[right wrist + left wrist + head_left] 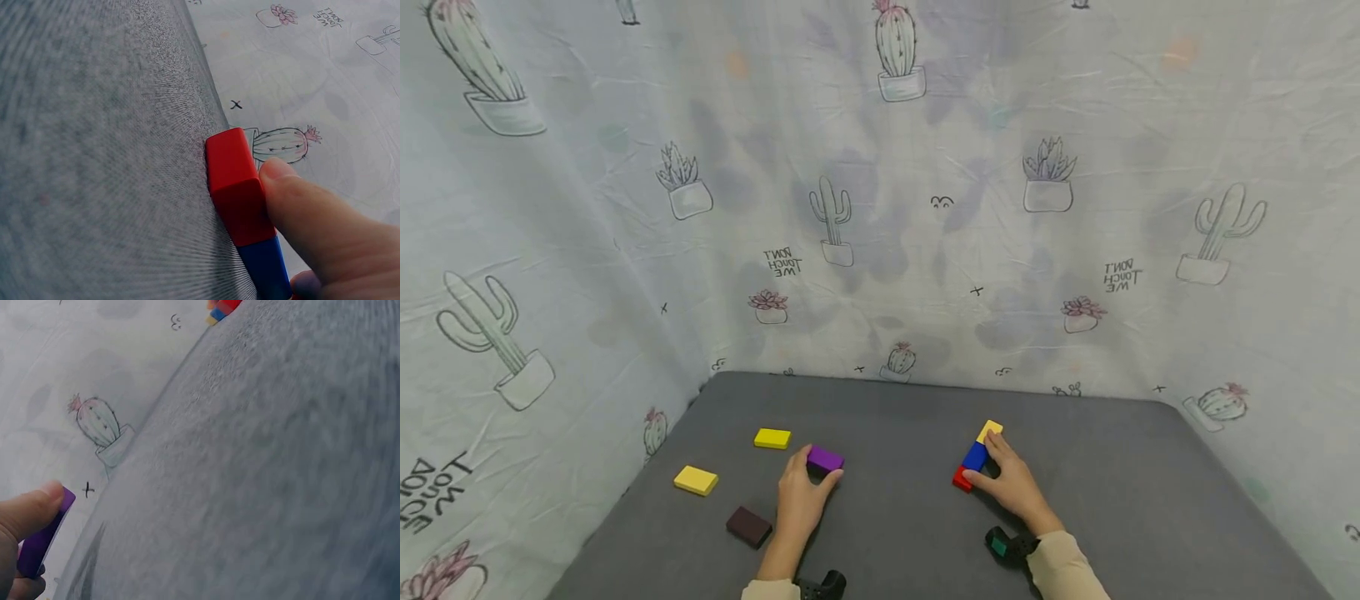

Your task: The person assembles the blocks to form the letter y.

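Thumb and fingers of my left hand (800, 498) pinch a purple block (827, 458) by its two ends, low over the grey table (902, 517). In the left wrist view the thumb lies on one end of that purple block (42, 544). My right hand (1018, 485) spans a row of blocks on the table: a red block (960, 478) nearest, a blue block (975, 456) in the middle, a yellow block (991, 427) farthest. Its thumb presses the red block (237, 187) and its fingers touch the yellow one. The blocks lie end to end.
Left of my left hand lie a bright yellow block (772, 438), a paler yellow block (696, 480) and a dark brown block (749, 527), all apart. A white cloth with cactus drawings (880, 217) hangs along the table's back and sides.
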`<state>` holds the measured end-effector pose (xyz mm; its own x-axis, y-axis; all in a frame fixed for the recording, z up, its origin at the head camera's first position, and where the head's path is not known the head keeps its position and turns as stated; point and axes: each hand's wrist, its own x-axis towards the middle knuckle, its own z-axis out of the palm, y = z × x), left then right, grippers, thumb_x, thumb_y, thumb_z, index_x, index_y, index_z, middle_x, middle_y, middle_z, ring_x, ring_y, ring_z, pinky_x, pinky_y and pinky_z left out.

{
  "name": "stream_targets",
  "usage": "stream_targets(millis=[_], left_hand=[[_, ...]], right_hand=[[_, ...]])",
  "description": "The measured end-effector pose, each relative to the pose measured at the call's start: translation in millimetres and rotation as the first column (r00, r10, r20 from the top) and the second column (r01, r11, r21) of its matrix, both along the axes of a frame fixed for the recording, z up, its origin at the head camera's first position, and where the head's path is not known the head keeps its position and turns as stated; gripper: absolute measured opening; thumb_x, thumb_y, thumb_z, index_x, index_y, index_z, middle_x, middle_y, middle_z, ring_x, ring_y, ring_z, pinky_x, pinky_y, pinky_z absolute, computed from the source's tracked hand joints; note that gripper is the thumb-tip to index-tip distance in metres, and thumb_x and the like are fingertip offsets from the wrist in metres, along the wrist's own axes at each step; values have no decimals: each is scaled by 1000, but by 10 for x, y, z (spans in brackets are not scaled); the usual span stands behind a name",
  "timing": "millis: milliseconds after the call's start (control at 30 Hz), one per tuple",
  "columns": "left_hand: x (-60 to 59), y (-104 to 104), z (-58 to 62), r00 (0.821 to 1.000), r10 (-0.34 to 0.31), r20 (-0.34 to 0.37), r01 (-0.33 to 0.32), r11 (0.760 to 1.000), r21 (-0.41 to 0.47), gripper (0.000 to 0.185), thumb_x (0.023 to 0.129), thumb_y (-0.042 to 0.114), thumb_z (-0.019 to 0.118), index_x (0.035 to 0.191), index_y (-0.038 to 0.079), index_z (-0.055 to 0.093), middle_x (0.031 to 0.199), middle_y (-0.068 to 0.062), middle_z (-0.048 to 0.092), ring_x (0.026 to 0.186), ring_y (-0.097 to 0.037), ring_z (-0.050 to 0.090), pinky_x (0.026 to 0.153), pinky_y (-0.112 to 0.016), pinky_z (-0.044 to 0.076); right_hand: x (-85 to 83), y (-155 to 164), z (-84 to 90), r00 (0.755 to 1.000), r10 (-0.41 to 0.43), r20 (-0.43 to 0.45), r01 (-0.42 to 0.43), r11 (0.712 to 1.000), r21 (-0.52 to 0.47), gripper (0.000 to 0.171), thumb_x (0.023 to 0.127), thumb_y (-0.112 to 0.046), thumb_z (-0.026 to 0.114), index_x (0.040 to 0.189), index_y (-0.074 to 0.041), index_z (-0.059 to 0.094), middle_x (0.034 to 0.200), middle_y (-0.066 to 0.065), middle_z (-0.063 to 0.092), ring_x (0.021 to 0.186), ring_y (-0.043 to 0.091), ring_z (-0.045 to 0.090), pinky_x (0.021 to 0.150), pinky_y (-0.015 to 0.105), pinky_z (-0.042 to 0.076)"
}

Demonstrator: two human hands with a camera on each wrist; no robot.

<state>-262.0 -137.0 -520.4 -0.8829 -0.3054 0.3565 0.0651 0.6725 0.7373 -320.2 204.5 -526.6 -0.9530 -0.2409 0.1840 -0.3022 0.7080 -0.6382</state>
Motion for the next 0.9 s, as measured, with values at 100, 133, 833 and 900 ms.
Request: stream_targets(millis=[100, 133, 833, 900], left_hand=[[-12, 54, 12, 1000, -15, -4, 15, 999, 29, 69, 78, 27, 78, 130, -8, 49, 127, -28, 53, 117, -43, 53, 95, -55, 45], [-18, 71, 13, 1000, -16, -1, 16, 999, 42, 69, 78, 27, 78, 131, -7, 49, 127, -27, 53, 118, -43, 52, 96, -55, 45], [-258, 686, 85, 990, -141, -30, 143, 987, 72, 69, 77, 26, 79, 129, -7, 50, 122, -24, 56, 112, -40, 56, 88, -52, 50], [-262, 743, 90, 989, -145, -33, 147, 987, 71, 68, 75, 25, 80, 128, -7, 51, 120, -24, 57, 110, -40, 57, 87, -52, 50]], right_hand=[[0, 26, 3, 1000, -10, -20, 10, 1000, 9, 90, 82, -46, 69, 144, 5, 30, 154, 22, 24, 142, 40, 21, 110, 61, 26], [-2, 30, 6, 1000, -8, -26, 8, 1000, 11, 89, 82, -46, 70, 144, 5, 31, 153, 22, 24, 141, 41, 21, 109, 61, 26], [-17, -10, 15, 999, -30, 11, 30, 1000, 5, 90, 81, -50, 69, 144, 4, 33, 153, 21, 25, 142, 39, 21, 110, 60, 26], [-10, -22, 3, 999, -28, 19, 28, 1000, 2, 91, 81, -51, 68, 144, 4, 32, 153, 21, 25, 142, 39, 21, 110, 59, 26]])
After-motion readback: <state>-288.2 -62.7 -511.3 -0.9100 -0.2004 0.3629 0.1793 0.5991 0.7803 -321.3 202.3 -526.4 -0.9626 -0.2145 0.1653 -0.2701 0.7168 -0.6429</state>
